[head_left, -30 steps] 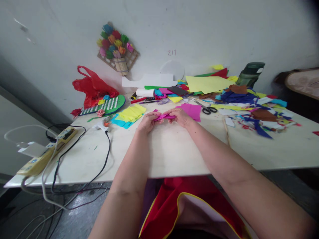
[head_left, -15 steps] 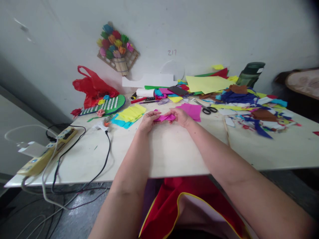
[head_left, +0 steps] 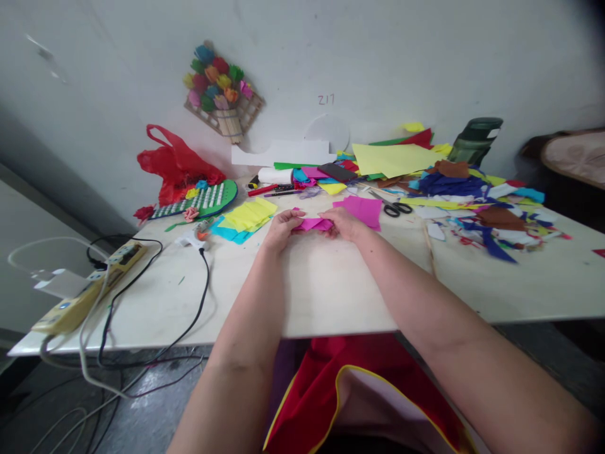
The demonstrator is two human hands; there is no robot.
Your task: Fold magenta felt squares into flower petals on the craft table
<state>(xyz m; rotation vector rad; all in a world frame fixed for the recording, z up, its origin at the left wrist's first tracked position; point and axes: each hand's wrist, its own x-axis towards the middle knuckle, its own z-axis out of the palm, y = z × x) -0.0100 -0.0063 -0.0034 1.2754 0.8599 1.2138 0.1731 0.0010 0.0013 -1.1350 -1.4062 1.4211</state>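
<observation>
A small folded magenta strip of thin, paper-like material lay stretched between the hands — the left hand pinched one end, the right hand the other, probably to keep its folds under control. Whether it touched the pale, smooth-topped desk could not be told. Flat magenta sheets sat just beside the right hand and yellow rectangular sheets near the left, presumably for easy reach. Beyond them, black-handled metal scissors and a white plastic glue gun bounded the sides. Toward the desk's front edge, bare surface between the forearms left room for moving — mainly nearward.
</observation>
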